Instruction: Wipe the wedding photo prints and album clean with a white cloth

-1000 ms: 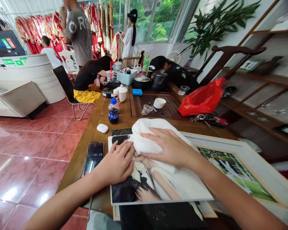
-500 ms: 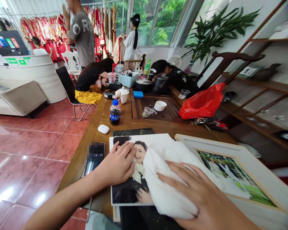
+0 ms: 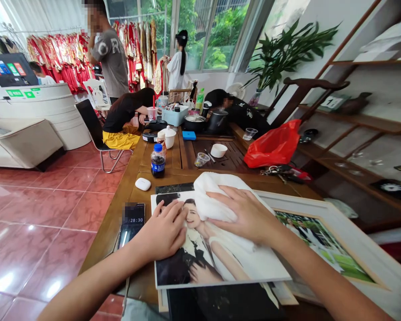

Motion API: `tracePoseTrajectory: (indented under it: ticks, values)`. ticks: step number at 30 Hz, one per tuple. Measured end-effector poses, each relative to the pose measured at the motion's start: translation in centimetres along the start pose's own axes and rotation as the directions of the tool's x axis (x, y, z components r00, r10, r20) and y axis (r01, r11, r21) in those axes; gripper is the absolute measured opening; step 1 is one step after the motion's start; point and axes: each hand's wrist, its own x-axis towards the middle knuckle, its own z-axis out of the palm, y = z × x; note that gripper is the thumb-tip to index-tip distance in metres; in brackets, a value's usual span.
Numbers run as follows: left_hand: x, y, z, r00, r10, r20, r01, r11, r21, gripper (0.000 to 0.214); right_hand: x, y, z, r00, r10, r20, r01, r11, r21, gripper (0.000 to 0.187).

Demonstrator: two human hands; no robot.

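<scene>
A large photo print of two people in formal dress lies on the wooden table before me. My left hand rests flat on its upper left part, fingers stretched out. On the upper right part, my right hand presses a bunched white cloth against the surface, its fingers bent over the folds. Under the print are a black panel and part of a light frame. To the right, a white-framed wedding picture is partly covered by my right forearm.
A phone, a white earbud case and a dark drink bottle stand along the left. Farther back are a white bowl, a red plastic bag and keys. Two people lean over the far end of the table.
My right hand has moved the white cloth up and away from me across the print, uncovering its lower right part. My left hand has stayed in place on the print.
</scene>
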Motion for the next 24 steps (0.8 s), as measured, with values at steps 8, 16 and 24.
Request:
tracePoseTrajectory:
  ticks: [8,16,24]
  values:
    - [-0.2,0.0,0.1,1.000,-0.008,0.000,0.008,1.000,0.001,0.048,-7.5,-1.5,0.3,0.985,-0.112,-0.132,0.100,0.991,-0.090,0.060]
    - [-0.1,0.0,0.3,1.000,-0.006,-0.006,0.006,1.000,0.013,0.048,-10.8,-3.8,1.1,0.962,-0.176,-0.207,0.159,0.983,-0.097,0.068]
    - [0.0,-0.1,0.4,0.999,0.010,0.043,-0.012,0.999,0.052,0.052,-9.4,-9.2,1.4,0.920,-0.376,-0.108,0.367,0.925,-0.098,0.066]
